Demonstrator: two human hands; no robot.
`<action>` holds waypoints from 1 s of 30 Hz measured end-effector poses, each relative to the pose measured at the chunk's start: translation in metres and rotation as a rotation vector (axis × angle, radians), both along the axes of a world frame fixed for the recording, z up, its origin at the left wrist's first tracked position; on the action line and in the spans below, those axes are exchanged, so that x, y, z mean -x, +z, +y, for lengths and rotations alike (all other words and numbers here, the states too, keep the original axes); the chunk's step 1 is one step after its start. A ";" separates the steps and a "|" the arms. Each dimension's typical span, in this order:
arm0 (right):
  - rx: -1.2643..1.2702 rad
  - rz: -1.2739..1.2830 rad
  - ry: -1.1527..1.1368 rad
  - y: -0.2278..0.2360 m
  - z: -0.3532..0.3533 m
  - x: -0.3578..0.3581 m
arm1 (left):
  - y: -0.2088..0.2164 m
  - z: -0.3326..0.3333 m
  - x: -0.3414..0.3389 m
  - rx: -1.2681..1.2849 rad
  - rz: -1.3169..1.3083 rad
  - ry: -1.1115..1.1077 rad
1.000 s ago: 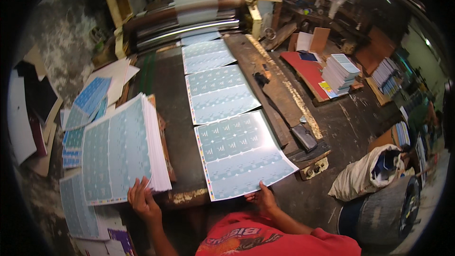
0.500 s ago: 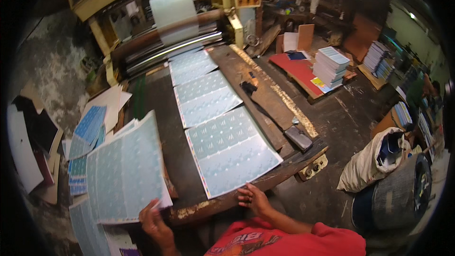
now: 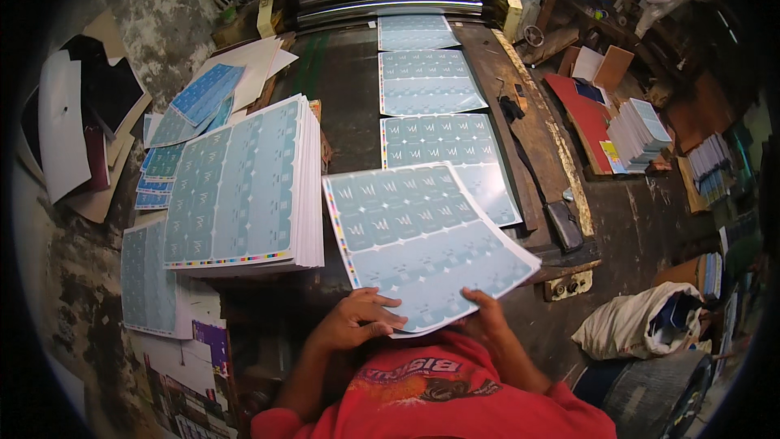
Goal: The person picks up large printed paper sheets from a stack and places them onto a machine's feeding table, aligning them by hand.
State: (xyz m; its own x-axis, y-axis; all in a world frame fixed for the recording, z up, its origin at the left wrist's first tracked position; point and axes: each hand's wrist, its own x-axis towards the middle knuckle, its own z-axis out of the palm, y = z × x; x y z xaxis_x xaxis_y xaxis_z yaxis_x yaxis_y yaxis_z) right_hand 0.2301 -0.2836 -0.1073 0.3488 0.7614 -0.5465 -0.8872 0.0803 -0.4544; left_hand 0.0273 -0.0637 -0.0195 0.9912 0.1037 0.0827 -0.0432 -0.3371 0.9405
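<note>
Both my hands hold one large printed sheet (image 3: 410,236), pale green-blue with rows of repeated white marks and a coloured strip down its left side. It is raised and tilted above the near end of the table. My left hand (image 3: 357,319) is closed at the near left corner, fingers lying over the edge. On the near right edge, my right hand (image 3: 486,317) grips with its thumb on top; its other fingers are hidden underneath. A thick stack of matching sheets (image 3: 240,183) stands to the left. Beyond the held sheet, another printed sheet (image 3: 447,142) lies on the dark table.
More sheets (image 3: 426,81) lie in line toward the machine's rollers (image 3: 390,8). Loose blue prints (image 3: 207,93) and boards (image 3: 260,57) are at the far left. A dark wallet-like object (image 3: 563,223) sits on the table's right edge. A white sack (image 3: 638,325) stands at lower right.
My left hand has left the stack and come right. The nearest sheet has come off the table into both hands, drawn toward me. The view has shifted left and nearer.
</note>
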 end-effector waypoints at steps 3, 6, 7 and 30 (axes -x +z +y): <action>0.064 -0.036 -0.072 -0.018 -0.028 0.017 | -0.031 0.014 -0.014 0.167 0.029 -0.041; 0.140 -0.075 -0.125 -0.039 -0.052 0.034 | -0.039 0.039 -0.065 0.101 0.096 0.258; 0.164 -0.061 -0.156 -0.034 -0.055 0.041 | -0.057 0.055 -0.093 0.080 0.072 0.407; 0.126 -0.022 -0.319 -0.052 -0.059 0.048 | -0.056 0.027 -0.216 -0.419 0.278 -0.134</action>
State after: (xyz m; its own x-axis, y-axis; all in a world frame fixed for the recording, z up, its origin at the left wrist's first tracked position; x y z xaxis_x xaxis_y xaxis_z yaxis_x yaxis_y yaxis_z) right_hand 0.1818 -0.3425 -0.1589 0.5709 0.5394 -0.6189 -0.8165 0.2942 -0.4968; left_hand 0.2429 -0.0362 -0.0755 0.9840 -0.0108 -0.1780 0.1205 -0.6959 0.7080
